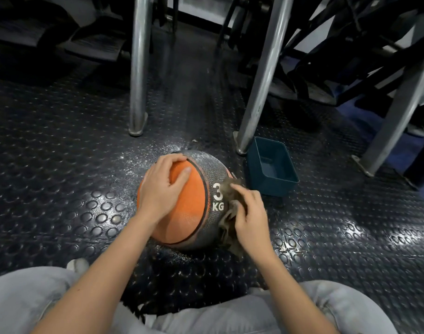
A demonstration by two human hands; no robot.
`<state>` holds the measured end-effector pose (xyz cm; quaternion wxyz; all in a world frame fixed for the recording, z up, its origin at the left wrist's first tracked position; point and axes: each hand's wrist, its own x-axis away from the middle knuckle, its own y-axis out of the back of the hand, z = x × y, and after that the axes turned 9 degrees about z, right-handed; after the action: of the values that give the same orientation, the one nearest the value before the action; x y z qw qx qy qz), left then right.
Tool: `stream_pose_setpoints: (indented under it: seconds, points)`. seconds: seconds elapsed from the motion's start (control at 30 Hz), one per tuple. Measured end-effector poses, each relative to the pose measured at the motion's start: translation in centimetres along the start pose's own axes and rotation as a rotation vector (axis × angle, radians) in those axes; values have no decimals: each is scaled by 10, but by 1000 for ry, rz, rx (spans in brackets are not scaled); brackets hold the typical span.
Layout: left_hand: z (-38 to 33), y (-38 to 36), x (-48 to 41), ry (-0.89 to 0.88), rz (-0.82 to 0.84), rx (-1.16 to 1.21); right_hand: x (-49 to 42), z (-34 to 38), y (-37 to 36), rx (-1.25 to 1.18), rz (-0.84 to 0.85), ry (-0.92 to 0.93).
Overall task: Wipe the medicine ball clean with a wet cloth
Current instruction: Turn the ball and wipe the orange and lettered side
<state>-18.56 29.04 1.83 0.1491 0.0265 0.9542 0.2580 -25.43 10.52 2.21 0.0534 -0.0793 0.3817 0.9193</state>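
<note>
The fingers [245, 194] of the right hand [250, 214] were bent over a bunched brown cloth [230, 227] and pressed it to the grey right flank of the ball [189, 208], just beside the white "3 KG" mark. The cloth's loose end hung down towards the floor [61, 145]. The left hand [164, 189] lay flat over the orange panel on top, with its fingers spread along the curve and the thumb out to the right. It gripped nothing and only steadied the ball.

The ball sat on the floor between the person's knees [20, 300] and the metal legs [138, 68] of some gym frame.

The wipe looked to be well under way on the right side. The orange panel near the wrist had a pale, dusty patch that seemed not yet cleaned. The next move probably called for the left hand to roll the ball so that a fresh face met the cloth, with firm pressure to keep it from slipping on the rubber.

A blue tub [271, 165] stood just beside the ball on its right. Whether it held water could not be told.

The floor was dark studded rubber, shiny under the lights and flecked with pale specks around the ball. Dim equipment crowded the room behind.
</note>
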Motion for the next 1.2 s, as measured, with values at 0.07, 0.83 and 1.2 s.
stream_pose_setpoints:
  seconds: [0.07, 0.83, 1.2]
  points:
    - [2, 5, -4, 34, 49, 33, -9, 1, 9, -15, -122, -65]
    - [-3, 5, -2, -75, 81, 25, -16, 23, 8, 129, -285, 251]
    - [-15, 13, -15, 48, 96, -71, 32, 9, -24, 228, -80, 337]
